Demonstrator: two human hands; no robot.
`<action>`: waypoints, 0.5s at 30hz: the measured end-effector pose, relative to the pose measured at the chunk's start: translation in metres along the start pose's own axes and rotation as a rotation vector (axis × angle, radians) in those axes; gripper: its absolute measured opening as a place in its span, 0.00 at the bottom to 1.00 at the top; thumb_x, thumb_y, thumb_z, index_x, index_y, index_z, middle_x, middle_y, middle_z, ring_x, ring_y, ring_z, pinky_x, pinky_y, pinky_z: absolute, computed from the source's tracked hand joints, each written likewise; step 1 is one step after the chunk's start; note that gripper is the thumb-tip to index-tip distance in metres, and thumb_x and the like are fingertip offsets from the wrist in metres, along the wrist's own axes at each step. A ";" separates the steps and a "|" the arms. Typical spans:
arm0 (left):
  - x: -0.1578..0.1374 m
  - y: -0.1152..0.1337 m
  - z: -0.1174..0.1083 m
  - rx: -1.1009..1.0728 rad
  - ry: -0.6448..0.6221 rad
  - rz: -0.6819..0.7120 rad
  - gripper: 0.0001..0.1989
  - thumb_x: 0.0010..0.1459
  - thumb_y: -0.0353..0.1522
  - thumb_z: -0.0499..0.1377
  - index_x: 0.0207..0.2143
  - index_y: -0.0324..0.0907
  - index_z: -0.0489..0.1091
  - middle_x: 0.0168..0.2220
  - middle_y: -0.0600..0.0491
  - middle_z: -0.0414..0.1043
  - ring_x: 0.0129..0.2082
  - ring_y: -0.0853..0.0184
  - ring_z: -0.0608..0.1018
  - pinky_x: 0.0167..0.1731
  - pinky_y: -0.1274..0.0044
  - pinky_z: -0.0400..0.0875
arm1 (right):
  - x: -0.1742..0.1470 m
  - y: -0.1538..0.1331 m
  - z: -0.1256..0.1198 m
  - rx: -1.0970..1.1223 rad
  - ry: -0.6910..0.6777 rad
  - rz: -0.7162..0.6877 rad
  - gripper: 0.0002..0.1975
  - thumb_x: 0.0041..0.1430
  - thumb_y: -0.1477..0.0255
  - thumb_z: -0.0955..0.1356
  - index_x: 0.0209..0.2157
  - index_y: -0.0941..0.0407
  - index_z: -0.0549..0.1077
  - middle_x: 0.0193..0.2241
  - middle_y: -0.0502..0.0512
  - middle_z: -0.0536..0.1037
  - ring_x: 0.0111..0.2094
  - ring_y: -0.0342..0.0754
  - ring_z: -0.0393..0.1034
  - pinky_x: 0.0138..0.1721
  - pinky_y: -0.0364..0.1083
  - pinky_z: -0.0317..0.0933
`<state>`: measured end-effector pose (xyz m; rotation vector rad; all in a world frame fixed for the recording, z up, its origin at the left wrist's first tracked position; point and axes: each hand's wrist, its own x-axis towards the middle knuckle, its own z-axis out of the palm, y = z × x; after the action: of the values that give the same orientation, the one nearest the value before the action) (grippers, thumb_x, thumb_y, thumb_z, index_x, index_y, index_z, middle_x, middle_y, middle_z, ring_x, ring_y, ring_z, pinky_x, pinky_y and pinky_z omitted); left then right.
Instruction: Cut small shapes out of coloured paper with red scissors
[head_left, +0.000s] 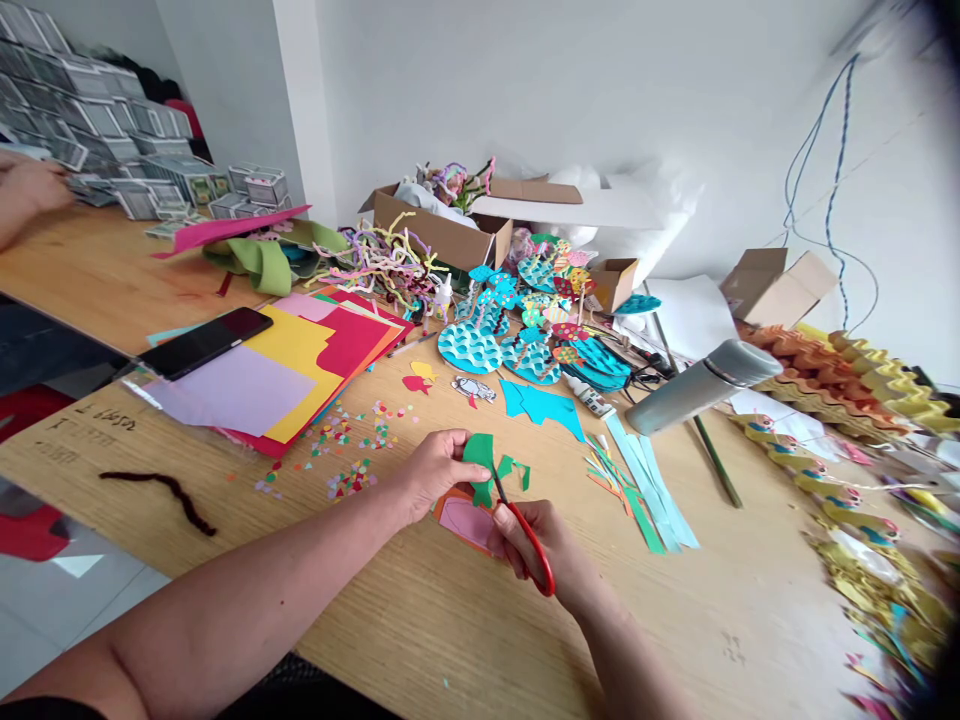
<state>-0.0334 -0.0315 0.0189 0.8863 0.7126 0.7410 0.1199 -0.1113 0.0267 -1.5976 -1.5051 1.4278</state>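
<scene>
My left hand (441, 468) pinches a small piece of green paper (480, 452) between thumb and fingers, above the table. In my right hand (536, 540) is a pair of red-handled scissors (541, 562), its blades against the right side of the green paper. Small green offcuts (514, 468) show just right of the blades. Below my hands lies pink paper (466, 522) with a drawn outline, on an orange piece. Beyond them are a red cut-out (416, 385), a yellow cut-out (424, 370) and a blue paper scrap (546, 405).
Coloured paper sheets (247, 385) lie left with a black phone (206, 342) on top. Confetti dots (352, 478) and a brown pipe cleaner (169, 487) are nearby. A grey bottle (701, 385) stands right of paper strips (652, 490). Another person's hand (34, 190) shows far left.
</scene>
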 end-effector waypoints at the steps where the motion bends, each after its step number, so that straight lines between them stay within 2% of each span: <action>1: 0.000 0.000 0.000 0.002 0.000 -0.001 0.13 0.38 0.28 0.65 0.30 0.36 0.70 0.25 0.53 0.73 0.23 0.70 0.74 0.25 0.78 0.68 | 0.000 0.000 0.000 0.001 0.001 0.002 0.32 0.54 0.43 0.61 0.17 0.59 0.69 0.09 0.46 0.62 0.11 0.37 0.52 0.15 0.40 0.47; 15: 0.001 -0.002 -0.001 0.013 0.008 0.006 0.13 0.38 0.29 0.66 0.29 0.36 0.69 0.25 0.53 0.73 0.24 0.69 0.75 0.26 0.77 0.70 | 0.000 0.000 0.000 -0.018 -0.002 0.004 0.32 0.54 0.44 0.61 0.18 0.59 0.69 0.09 0.47 0.63 0.12 0.38 0.53 0.16 0.40 0.47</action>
<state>-0.0337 -0.0313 0.0163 0.8982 0.7232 0.7461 0.1199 -0.1109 0.0270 -1.6111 -1.5204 1.4226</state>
